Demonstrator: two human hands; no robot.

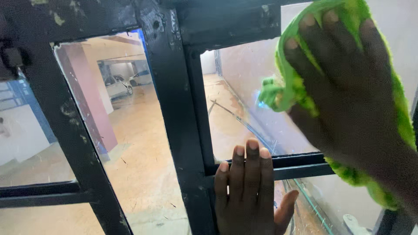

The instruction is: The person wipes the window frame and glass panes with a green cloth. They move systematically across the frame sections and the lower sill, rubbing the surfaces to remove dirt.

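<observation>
My right hand (348, 82) presses flat against a window pane (244, 104) with a bright green fluffy cloth (283, 87) under its palm and fingers. The cloth bunches out at the left of the hand and along its lower right edge. My left hand (248, 191) rests with fingers together on the black horizontal bar (305, 165) of the window frame, thumb out to the right, holding nothing.
A thick black metal upright (174, 109) with chipped paint divides the panes. Another slanted bar (74, 143) stands at the left. Through the glass I see a tan floor far below, a pink pillar (87, 95) and parked cars (119, 85).
</observation>
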